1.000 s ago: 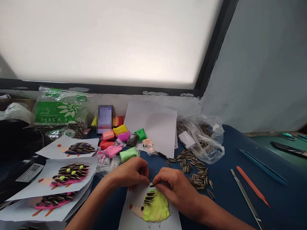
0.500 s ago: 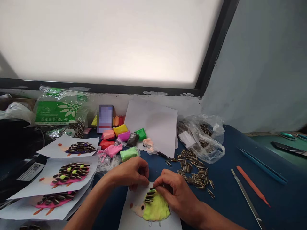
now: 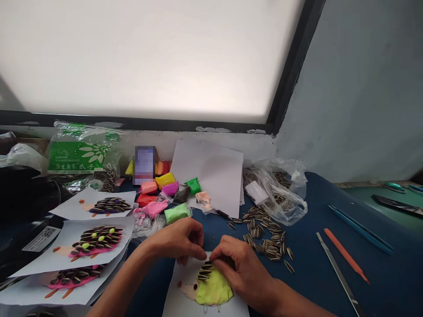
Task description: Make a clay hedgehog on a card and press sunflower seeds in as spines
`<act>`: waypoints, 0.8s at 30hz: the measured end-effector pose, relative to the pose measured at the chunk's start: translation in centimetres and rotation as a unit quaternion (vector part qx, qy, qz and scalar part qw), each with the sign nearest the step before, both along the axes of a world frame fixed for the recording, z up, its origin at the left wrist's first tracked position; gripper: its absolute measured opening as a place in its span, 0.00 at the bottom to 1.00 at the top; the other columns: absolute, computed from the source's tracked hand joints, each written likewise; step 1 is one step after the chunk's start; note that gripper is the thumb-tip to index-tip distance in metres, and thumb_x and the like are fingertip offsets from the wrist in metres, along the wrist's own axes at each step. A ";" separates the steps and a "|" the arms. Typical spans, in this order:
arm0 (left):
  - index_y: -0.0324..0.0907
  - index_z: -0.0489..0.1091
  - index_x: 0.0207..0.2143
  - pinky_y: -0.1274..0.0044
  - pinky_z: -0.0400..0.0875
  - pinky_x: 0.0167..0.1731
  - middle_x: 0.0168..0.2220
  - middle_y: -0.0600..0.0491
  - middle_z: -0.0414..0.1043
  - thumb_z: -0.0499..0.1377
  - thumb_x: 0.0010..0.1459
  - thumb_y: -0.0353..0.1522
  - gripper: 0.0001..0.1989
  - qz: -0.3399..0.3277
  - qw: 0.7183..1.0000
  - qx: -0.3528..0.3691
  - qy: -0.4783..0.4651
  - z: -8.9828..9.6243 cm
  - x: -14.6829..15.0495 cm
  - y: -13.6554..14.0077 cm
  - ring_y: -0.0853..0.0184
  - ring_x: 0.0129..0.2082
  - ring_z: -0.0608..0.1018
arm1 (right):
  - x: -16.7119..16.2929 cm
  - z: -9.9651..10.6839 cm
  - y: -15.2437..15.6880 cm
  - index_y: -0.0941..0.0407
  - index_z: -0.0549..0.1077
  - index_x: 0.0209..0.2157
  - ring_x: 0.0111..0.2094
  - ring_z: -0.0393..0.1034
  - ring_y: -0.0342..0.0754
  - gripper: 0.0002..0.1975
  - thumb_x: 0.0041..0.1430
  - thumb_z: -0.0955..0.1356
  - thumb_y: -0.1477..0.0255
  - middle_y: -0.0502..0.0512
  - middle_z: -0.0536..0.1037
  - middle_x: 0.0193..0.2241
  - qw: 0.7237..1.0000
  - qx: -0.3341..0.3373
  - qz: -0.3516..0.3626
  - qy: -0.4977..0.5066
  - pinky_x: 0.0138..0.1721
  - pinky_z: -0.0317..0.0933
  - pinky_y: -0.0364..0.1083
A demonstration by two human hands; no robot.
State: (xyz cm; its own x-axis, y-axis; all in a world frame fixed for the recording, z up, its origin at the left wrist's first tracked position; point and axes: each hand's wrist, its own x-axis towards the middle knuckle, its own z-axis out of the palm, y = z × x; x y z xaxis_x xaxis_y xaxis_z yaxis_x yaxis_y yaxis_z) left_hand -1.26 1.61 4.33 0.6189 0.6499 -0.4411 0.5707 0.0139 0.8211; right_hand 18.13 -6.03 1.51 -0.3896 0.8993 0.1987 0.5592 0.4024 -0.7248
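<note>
A sheet of white paper (image 3: 175, 304) lies before me with a hedgehog on it, its body of yellow-green clay (image 3: 214, 288). Dark sunflower seeds (image 3: 204, 275) stick out in a row along the front of the clay. My left hand (image 3: 187, 240) is closed, its curled fingers and thumb at the paper's top edge, holding it. My right hand (image 3: 236, 264) is over the clay's upper part, thumb and forefinger pinched at the top of the seed row. What they grip is mostly hidden by the fingers; it appears to be a seed.
Loose sunflower seeds (image 3: 272, 242) and a clear plastic bag (image 3: 291, 207) lie right of centre. Farther right are blue tweezers (image 3: 360, 229), an orange tool (image 3: 346, 255) and a metal one (image 3: 340, 275). Coloured clay packs (image 3: 177, 213) stand behind, finished hedgehog sheets (image 3: 29, 259) at left.
Both hands stay almost in place. My right fingers have shifted very slightly at the top of the seed row, and the whole view has moved a little.
</note>
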 end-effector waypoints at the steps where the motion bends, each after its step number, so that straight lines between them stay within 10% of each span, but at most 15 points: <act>1: 0.41 0.66 0.24 0.84 0.59 0.13 0.15 0.61 0.66 0.64 0.41 0.34 0.10 0.002 1.000 0.003 0.003 0.0 0.1 0.0 0.73 0.14 0.69 | 0.0 0.0 0.0 0.58 0.76 0.30 0.28 0.66 0.43 0.08 0.57 0.66 0.80 0.51 0.72 0.27 1.000 0.001 0.002 -0.002 0.29 0.54 0.41; 24: 0.41 0.66 0.23 0.84 0.58 0.11 0.17 0.61 0.65 0.65 0.40 0.35 0.12 0.008 0.999 0.022 0.029 -0.6 0.3 -0.1 0.73 0.14 0.69 | -0.3 0.4 -0.1 0.58 0.77 0.33 0.33 0.69 0.45 0.10 0.60 0.64 0.80 0.54 0.73 0.31 0.997 0.009 0.012 -0.073 0.34 0.61 0.42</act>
State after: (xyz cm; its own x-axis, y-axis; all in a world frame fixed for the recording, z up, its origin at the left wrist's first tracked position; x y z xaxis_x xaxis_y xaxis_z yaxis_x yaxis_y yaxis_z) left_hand -0.98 1.46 3.72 0.5831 0.6789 -0.4463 0.6167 -0.0122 0.7871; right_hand 17.79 -6.17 1.86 -0.4377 0.8856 0.1550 0.6480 0.4303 -0.6285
